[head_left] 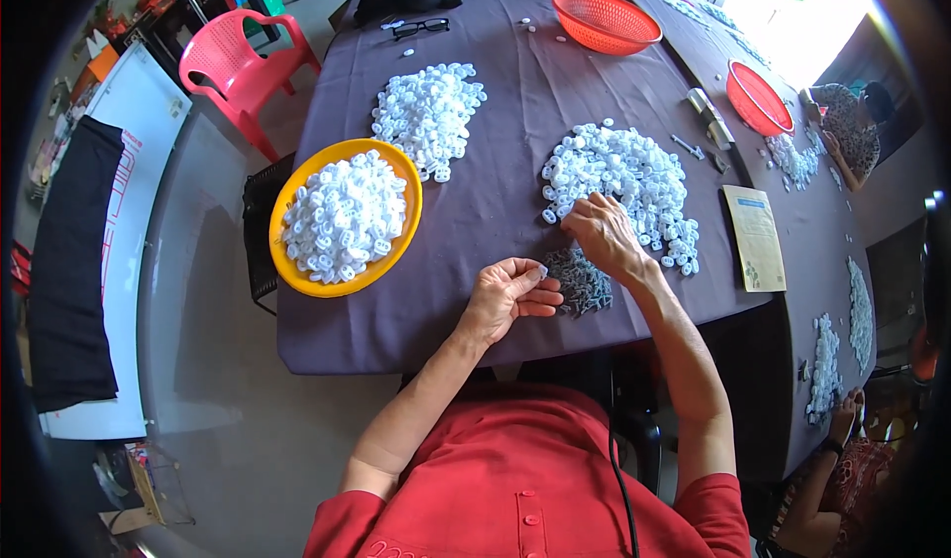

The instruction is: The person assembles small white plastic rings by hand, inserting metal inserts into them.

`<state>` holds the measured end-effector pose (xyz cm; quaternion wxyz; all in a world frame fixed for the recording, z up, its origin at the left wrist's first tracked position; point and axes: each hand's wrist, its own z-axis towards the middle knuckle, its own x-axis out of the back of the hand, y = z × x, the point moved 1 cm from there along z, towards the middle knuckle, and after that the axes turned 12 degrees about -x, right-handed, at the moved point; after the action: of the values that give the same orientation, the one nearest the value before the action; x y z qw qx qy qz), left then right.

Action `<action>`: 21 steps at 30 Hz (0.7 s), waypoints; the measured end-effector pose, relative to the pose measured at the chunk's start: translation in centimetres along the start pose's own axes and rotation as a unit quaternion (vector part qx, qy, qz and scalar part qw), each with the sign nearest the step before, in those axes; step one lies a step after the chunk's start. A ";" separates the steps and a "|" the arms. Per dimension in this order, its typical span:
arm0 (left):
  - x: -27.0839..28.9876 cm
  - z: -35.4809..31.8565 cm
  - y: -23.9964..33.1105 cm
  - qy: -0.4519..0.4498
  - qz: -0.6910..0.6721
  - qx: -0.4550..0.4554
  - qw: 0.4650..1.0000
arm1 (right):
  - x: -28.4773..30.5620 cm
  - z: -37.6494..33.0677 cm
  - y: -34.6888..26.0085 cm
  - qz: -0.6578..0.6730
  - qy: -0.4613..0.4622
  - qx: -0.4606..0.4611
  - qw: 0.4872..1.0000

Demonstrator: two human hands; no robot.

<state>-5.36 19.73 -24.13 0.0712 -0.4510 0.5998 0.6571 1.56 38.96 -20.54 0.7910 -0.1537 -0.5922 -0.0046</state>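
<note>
1. White plastic rings (622,183) are lying in a broad heap on the surface (495,211), which we are seeing draped in a dark purple cloth; the heap is spreading ahead of us and to the right, so our right hand is the nearer one.
2. We are also looking at a yellow bowl (297,186) full of the same rings, standing well to the left, with a second loose heap (428,112) just beyond it.
3. We are noticing red mesh baskets (604,20) sitting at the far side, well apart from our hands.
4. Our right hand (604,236) is reaching forward, its fingers curling down onto the near edge of the heap and touching the rings there; whether it is pinching one we cannot tell.
5. Our left hand (507,295) is resting palm up near the surface's front edge, its fingers curling closed on a small white piece at the fingertips.
6. We are seeing a little pile of small grey parts (581,280) lying between the two hands, just beside the left fingertips.
</note>
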 end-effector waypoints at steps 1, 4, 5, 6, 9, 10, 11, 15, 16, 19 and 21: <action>0.0 0.0 0.0 0.002 0.003 -0.001 1.000 | 0.0 0.0 0.0 -0.006 -0.005 -0.002 1.000; -0.3 -0.1 -0.2 0.018 -0.001 -0.008 1.000 | -0.1 -0.6 -0.3 -0.013 0.014 -0.015 1.000; -0.4 0.0 -0.3 0.031 -0.007 -0.014 0.999 | -0.1 -0.9 -0.4 -0.010 0.032 -0.028 0.999; -0.2 0.0 -0.5 0.033 -0.008 -0.015 0.999 | 0.2 -1.4 -0.8 0.006 0.061 -0.030 0.998; 0.2 0.2 -1.2 0.026 0.005 -0.040 0.999 | 0.8 -3.5 -2.8 0.134 0.098 -0.062 0.984; 0.0 0.0 -1.1 0.042 0.012 -0.049 0.998 | 1.2 -4.0 -3.9 0.188 0.116 -0.062 0.973; -0.2 -0.1 -1.1 0.057 0.018 -0.059 0.996 | 1.2 -4.7 -4.6 0.236 0.086 -0.101 0.963; -1.0 -0.3 -1.0 0.079 0.050 -0.071 0.993 | 0.6 -6.3 -6.4 0.328 0.090 -0.152 0.928; -1.1 -0.3 -1.1 0.076 0.063 -0.073 0.993 | 0.4 -6.5 -6.5 0.346 0.105 -0.154 0.920; -1.3 -0.4 -1.2 0.074 0.087 -0.073 0.991 | -0.2 -6.3 -6.8 0.359 0.134 -0.138 0.913; -1.4 -0.5 -1.2 0.075 0.097 -0.072 0.990 | -0.8 -6.2 -6.9 0.350 0.139 -0.132 0.917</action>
<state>-3.53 20.26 -24.03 -0.0705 -0.4425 0.5955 0.6668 5.84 30.74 -21.21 0.7889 -0.4521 -0.3788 0.1727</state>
